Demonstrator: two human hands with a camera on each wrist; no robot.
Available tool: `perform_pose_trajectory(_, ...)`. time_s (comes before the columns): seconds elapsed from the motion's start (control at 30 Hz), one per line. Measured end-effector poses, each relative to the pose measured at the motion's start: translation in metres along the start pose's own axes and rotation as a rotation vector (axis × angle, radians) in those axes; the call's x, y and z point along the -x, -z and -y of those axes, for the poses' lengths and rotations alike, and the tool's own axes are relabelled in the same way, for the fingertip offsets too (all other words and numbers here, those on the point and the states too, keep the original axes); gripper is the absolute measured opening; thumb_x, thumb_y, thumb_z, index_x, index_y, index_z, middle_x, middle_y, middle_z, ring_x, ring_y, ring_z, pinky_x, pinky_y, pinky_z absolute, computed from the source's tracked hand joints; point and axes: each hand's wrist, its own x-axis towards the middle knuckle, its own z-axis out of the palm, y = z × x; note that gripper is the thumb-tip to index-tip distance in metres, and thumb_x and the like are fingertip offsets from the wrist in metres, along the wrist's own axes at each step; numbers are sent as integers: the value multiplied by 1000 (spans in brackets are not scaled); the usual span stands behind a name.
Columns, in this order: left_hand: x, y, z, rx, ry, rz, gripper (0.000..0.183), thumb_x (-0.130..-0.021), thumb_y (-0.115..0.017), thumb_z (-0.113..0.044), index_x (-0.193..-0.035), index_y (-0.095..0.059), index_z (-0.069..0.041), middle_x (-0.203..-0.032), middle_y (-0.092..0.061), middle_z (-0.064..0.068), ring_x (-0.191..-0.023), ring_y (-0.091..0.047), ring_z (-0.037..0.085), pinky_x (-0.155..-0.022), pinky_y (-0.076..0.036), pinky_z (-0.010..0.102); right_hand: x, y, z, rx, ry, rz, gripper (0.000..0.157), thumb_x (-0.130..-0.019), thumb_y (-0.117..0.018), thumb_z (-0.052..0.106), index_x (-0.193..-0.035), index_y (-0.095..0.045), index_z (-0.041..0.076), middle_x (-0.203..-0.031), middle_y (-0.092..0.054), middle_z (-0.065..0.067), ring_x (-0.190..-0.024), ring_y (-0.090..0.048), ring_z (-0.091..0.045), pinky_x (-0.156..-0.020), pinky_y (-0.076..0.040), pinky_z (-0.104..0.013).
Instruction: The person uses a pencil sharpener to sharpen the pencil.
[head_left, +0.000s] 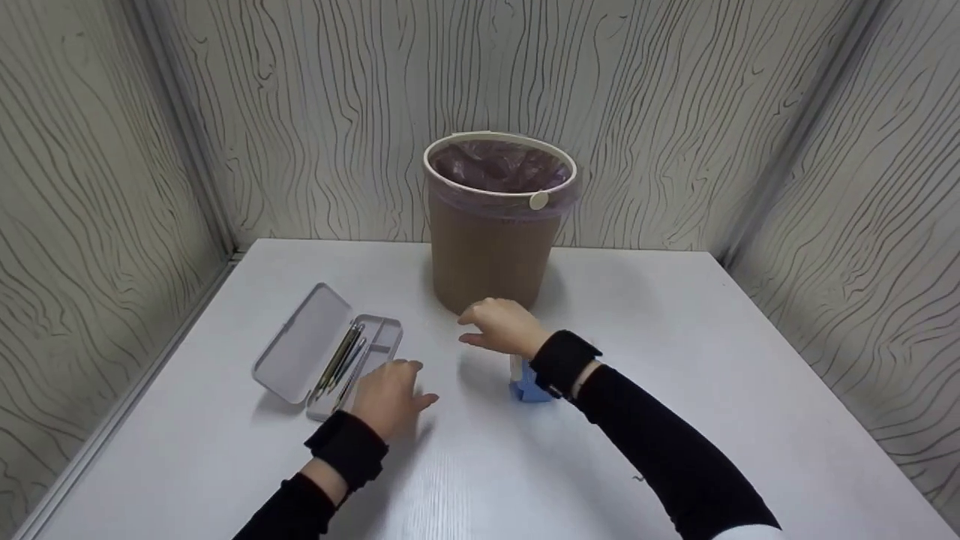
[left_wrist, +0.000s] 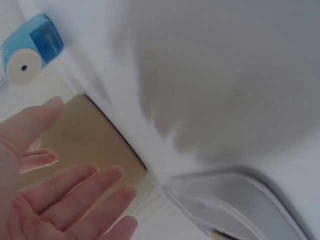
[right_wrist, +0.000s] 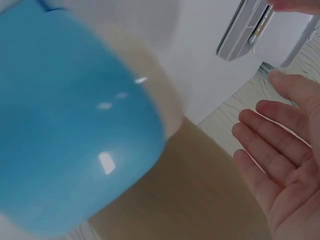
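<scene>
A blue pencil sharpener (head_left: pixel 532 386) with a pale round front stands on the table, partly hidden by the right wrist. The left wrist view shows the hole in the sharpener's (left_wrist: pixel 46 42) front disc; its blue body (right_wrist: pixel 75 125) looms large in the right wrist view. My right hand (head_left: pixel 504 326) hovers past it, near the bin, fingers loosely extended and holding nothing. Beside the grey pencil case (head_left: pixel 300 349) my left hand (head_left: pixel 388 397) is in the air, palm empty, covering part of the case's near side. Several pencils (head_left: pixel 343 360) lie in the case, its lid raised to the left.
Behind the hands, a brown bin (head_left: pixel 487 251) with a purple liner bag (head_left: pixel 502 169) stands against the back wall. White panels with wood-grain lines enclose the white table (head_left: pixel 645 300) at the back and on both sides.
</scene>
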Motion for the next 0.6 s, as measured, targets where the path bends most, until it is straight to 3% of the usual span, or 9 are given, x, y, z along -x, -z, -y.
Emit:
perform_pose_trajectory(0.13,-15,-8,-16,115,-3,105,52,-82,-86,-33,-119,-72,1,-117,-75,19,-102,-74,33,-84,-61,45,30,6,-22,-73,-14,-1,34,-98,-69,27,-119,-74,1,-118,-77,-15,-110,-74,-30,-95,-60,-43)
perform_pose_trajectory(0.3,-29,-19,-32,174,-17,184,59,-82,-85,-35,-126,-69,1,-124,-73,21,-113,-71,35,-95,-59,48,62,8,-42,-166,-58,68,45,-98,-69,35,-127,-70,1,-126,-74,-18,-118,-71,-34,-101,-57,-48)
perform_pose_trajectory(0.43,-36,-26,-40,199,-24,213,61,-82,-86,-36,-127,-68,0,-126,-72,20,-117,-70,35,-99,-57,49,80,2,-51,-203,-118,124,60,-89,-79,41,-134,-66,3,-133,-71,-16,-123,-68,-34,-104,-55,-48)
perform_pose_trajectory(0.6,-43,-34,-48,226,-37,228,65,-81,-86,-38,-130,-67,0,-128,-71,21,-118,-69,36,-100,-57,49,93,-8,-58,-253,-150,143,67,-83,-85,33,-138,-62,1,-136,-69,-18,-123,-67,-35,-104,-56,-49)
